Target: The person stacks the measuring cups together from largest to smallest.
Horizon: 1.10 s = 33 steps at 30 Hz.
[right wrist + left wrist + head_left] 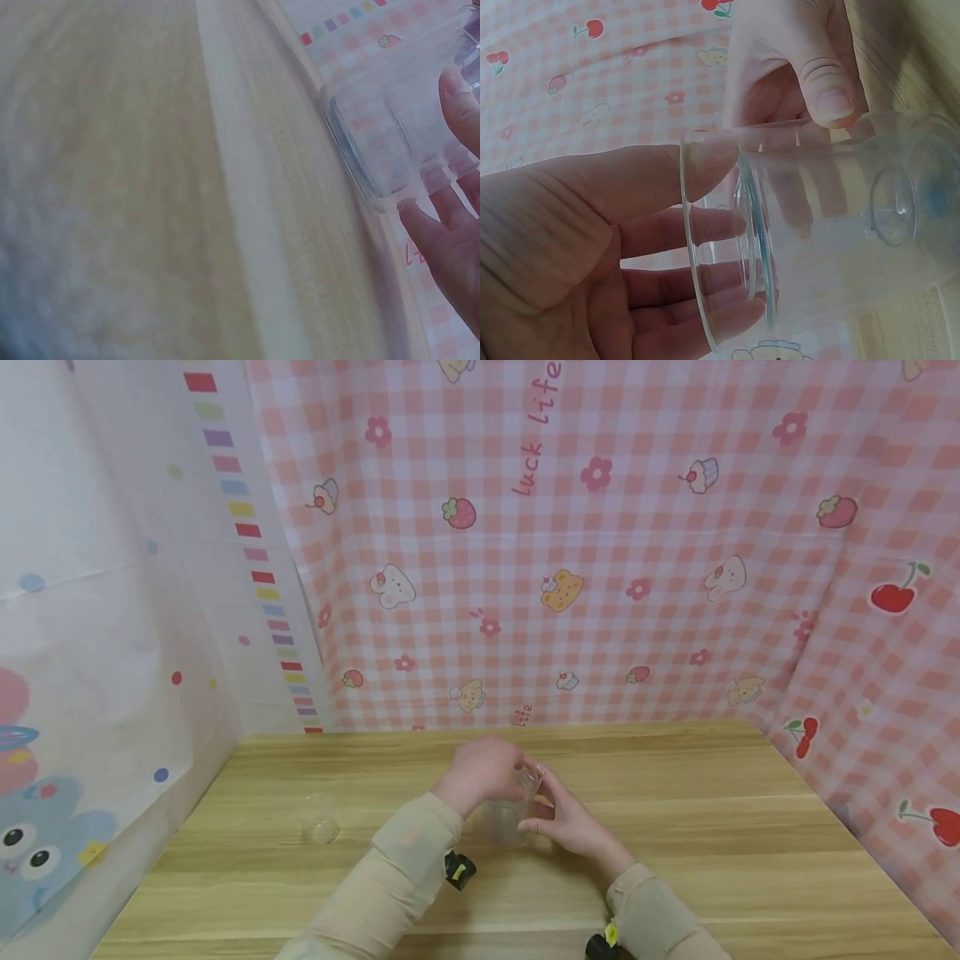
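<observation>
A clear jar (825, 292) lies across the left wrist view, its rim facing the left hand (562, 247). In the head view, the left hand (487, 772) is over the jar's top. Its thumb and fingers reach inside the mouth and hold a smaller clear cup (761, 247) by the rim, nested in the jar. The right hand (570, 818) grips the jar (501, 825) from the right side. Seen in the right wrist view, the right hand (457, 247) has its thumb on one face of the jar (367, 150) and its fingers on another.
Another small clear cup (322, 828) stands on the wood-grain table (675, 860), left of the hands. Behind the table hangs a pink checked cloth (510, 560), with a white patterned cloth (112, 593) on the left.
</observation>
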Motion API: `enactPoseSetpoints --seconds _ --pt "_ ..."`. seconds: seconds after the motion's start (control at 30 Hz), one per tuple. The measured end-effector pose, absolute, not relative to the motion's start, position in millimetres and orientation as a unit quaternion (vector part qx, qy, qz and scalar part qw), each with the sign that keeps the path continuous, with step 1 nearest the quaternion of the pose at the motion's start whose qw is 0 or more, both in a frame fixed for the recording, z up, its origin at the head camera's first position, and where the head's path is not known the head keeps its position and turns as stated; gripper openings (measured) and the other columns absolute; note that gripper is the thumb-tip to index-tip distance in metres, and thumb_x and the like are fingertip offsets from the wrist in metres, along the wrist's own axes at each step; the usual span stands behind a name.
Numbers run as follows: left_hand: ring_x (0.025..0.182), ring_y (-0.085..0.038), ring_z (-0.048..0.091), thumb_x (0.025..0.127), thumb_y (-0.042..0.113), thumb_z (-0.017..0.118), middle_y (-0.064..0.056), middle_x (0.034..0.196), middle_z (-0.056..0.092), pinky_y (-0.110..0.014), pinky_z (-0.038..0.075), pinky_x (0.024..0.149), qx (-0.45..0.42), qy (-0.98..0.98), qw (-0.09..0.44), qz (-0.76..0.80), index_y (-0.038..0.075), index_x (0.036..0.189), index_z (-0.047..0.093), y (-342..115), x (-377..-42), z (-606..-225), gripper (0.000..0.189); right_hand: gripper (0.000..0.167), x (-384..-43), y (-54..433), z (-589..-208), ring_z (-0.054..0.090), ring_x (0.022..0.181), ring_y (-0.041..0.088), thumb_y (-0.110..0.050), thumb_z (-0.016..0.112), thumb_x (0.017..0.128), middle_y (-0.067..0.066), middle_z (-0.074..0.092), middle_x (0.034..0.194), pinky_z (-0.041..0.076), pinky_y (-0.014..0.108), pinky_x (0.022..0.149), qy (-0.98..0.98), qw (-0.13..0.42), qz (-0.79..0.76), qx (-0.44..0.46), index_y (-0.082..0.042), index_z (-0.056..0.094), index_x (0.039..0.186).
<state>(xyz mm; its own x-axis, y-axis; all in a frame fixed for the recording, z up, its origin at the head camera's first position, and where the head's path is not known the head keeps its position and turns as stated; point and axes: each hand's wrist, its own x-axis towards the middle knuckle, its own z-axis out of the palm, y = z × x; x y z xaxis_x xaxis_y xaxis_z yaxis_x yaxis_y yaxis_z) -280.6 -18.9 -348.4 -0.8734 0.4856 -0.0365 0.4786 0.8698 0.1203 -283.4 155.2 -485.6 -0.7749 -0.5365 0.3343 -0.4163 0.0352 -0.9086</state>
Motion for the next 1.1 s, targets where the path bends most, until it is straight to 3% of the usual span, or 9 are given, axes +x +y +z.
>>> enactPoseSetpoints --seconds 0.67,1.1 --pt "0.088 -0.015 0.064 0.078 0.032 0.082 0.005 0.1 0.071 -0.035 0.054 0.071 0.252 0.965 0.035 0.059 0.019 0.111 0.075 -19.3 -280.9 -349.2 0.036 0.094 -282.9 155.2 -485.4 0.029 0.141 0.042 -0.001 0.074 0.085 0.023 0.022 0.158 0.041 0.038 0.107 0.728 0.054 -0.604 -0.321 -0.005 0.014 0.157" --pt "0.101 -0.018 0.064 0.082 0.028 0.079 0.002 0.112 0.071 -0.039 0.055 0.08 0.265 0.96 0.029 0.09 0.02 0.116 0.073 -23.1 -279.6 -354.5 0.036 0.091 -282.4 156.1 -485.7 0.032 0.138 0.044 -0.003 0.073 0.086 0.027 0.025 0.156 0.043 0.038 0.105 0.723 0.059 -0.605 -0.328 -0.004 0.014 0.156"
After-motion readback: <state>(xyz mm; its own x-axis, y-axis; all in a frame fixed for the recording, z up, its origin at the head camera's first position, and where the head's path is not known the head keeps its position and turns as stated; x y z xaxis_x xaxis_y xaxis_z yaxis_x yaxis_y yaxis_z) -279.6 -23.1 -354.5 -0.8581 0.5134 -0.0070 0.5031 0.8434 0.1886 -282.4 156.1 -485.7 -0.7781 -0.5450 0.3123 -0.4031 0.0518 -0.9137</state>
